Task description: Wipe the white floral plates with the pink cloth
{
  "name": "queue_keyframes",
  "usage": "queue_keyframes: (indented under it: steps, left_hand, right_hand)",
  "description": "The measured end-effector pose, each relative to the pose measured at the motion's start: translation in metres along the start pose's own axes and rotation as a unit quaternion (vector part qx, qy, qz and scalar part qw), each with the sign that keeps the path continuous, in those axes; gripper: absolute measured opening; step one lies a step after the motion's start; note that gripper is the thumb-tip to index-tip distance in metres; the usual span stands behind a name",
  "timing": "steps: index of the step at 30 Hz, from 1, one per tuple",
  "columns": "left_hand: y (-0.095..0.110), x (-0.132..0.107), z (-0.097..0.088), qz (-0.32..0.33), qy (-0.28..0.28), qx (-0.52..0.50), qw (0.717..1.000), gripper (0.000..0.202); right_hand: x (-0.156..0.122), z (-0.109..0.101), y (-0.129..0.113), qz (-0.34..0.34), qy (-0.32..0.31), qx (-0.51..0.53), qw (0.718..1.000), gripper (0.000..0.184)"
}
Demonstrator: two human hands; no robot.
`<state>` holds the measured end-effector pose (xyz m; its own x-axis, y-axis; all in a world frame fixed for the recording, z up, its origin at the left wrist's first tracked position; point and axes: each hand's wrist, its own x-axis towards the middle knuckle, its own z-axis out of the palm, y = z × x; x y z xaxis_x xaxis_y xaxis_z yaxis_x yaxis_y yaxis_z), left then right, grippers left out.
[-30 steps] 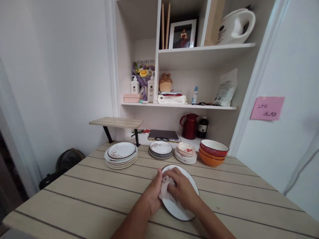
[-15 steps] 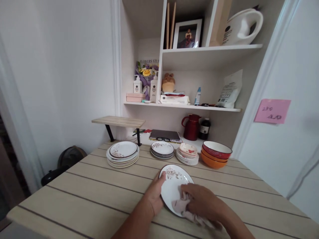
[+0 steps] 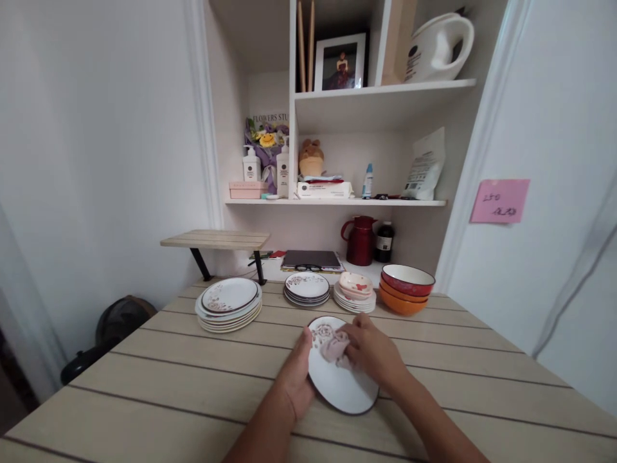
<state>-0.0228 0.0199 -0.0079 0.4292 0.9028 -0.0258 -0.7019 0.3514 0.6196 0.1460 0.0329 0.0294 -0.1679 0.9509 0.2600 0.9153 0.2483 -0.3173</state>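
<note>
Moved cloth w/ R hand from lower right of dark-rimmed floral plate up to its flowers since approx. half a sec ago, pinching it bunched in curled fingers. Gripping plate's left rim w/ L hand, w/ thumb on top & fingertips hidden, on or just above slatted wooden table (can't tell which), on near side of small plate stack. Prob. fairly light & stiff, slick if damp, breakable if ceramic, so best held by rim w/ thumb over edge.
</note>
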Motion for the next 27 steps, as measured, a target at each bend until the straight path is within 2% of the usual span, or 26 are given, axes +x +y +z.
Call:
queue_keyframes:
  steps: [3, 6, 10, 12, 15, 17, 19, 22, 25, 27]
  left_hand:
    - [0.001, 0.0, -0.001, -0.01, 0.007, -0.01, 1.0, 0.065]
    - [0.002, 0.0, -0.001, -0.049, -0.011, -0.015, 0.999, 0.068]
    - [0.002, 0.001, -0.001, -0.058, -0.02, -0.016, 0.998, 0.07]
    - [0.002, 0.001, 0.0, -0.047, -0.005, -0.01, 0.999, 0.067]
    - [0.002, 0.0, 0.002, -0.047, 0.014, 0.007, 0.999, 0.066]
    - [0.002, -0.001, 0.002, -0.054, 0.019, 0.012, 0.998, 0.067]
    - [0.002, -0.001, 0.002, -0.057, 0.02, 0.012, 0.998, 0.068]
    - [0.003, -0.002, 0.001, -0.06, 0.008, 0.004, 0.998, 0.068]
    - [0.005, -0.004, 0.0, -0.066, -0.003, 0.002, 0.998, 0.069]
    - [0.007, -0.005, -0.001, -0.088, 0.009, 0.016, 0.996, 0.072]
  right_hand:
    - [-0.017, -0.007, -0.002, -0.012, -0.056, -0.003, 0.998, 0.028]
    - [-0.024, -0.002, -0.015, -0.038, -0.073, 0.032, 0.996, 0.038]
    - [-0.011, 0.016, -0.031, -0.054, -0.021, 0.13, 0.99, 0.06]
    - [0.0, 0.023, -0.031, -0.048, 0.021, 0.169, 0.984, 0.063]
    - [0.013, 0.024, -0.019, -0.027, 0.077, 0.165, 0.983, 0.054]
    - [0.015, 0.02, -0.006, -0.016, 0.079, 0.133, 0.988, 0.043]
    - [0.011, 0.013, 0.006, -0.019, 0.051, 0.106, 0.993, 0.038]
    - [-0.004, 0.001, 0.012, -0.05, -0.032, 0.105, 0.993, 0.039]
    - [-0.022, -0.006, -0.003, -0.117, -0.121, 0.147, 0.975, 0.032]
    - [-0.028, -0.006, -0.021, -0.17, -0.148, 0.189, 0.956, 0.024]
